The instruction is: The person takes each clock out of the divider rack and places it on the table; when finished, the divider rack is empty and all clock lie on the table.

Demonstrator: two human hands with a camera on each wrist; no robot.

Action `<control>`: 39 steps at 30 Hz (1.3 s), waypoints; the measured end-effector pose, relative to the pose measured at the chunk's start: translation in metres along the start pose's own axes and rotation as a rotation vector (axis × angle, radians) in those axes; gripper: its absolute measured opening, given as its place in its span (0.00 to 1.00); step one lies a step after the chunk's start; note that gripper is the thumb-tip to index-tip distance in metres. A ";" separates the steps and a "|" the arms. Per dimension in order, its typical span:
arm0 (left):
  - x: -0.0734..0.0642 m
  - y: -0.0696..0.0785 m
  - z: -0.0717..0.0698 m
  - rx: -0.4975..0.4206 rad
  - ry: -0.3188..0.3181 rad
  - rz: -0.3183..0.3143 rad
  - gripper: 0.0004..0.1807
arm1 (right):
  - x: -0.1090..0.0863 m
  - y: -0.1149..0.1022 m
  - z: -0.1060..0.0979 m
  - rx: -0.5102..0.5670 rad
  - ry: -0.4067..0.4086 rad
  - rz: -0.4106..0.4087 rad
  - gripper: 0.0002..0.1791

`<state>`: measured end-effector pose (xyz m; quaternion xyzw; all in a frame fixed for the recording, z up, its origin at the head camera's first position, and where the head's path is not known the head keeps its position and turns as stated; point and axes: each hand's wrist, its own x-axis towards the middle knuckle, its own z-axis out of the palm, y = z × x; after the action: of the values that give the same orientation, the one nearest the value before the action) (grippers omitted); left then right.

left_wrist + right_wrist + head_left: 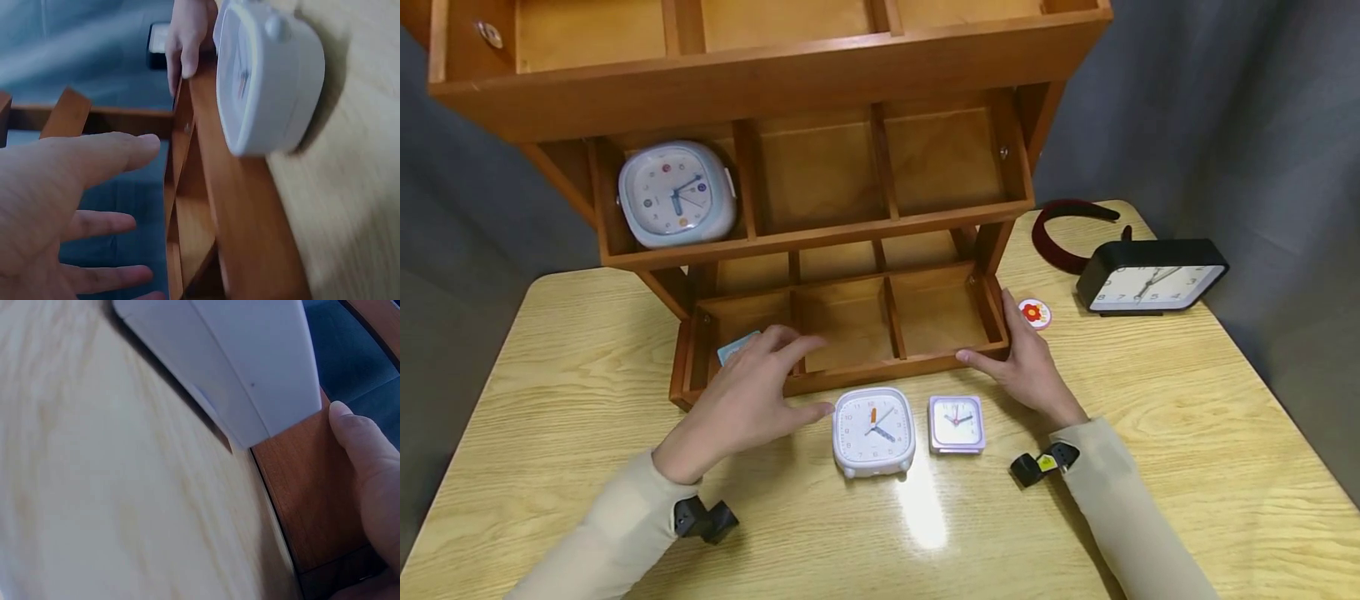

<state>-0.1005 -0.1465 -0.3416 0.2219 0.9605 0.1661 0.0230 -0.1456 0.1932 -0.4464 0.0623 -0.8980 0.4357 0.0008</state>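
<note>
A brown wooden tiered rack (820, 379) with divided trays stands on the table. My right hand (1030, 367) grips its lowest tray at the front right corner, thumb on the front board and fingers along the side. My left hand (748, 392) hovers over that tray's left compartment, fingers spread, holding nothing. Partly hidden behind it is a light blue flat piece (736, 346) in the compartment. Just right of the left thumb stands a white alarm clock (874, 429) on the table. A smaller lilac square clock (956, 423) stands between it and my right hand.
A pale blue clock (673, 192) sits in the middle tray's left compartment. To the rack's right are a round flower badge (1034, 313), a dark red headband (1051, 237) and a black desk clock (1152, 277). The top tray (775, 87) overhangs the lower ones.
</note>
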 end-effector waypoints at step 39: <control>0.033 -0.094 0.001 -0.088 -0.191 -0.065 0.33 | 0.000 0.001 0.000 0.001 -0.013 0.012 0.63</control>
<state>-0.1701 -0.2118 -0.3722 0.2043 0.9525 0.1853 0.1294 -0.1459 0.1939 -0.4477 0.0595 -0.8981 0.4358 -0.0076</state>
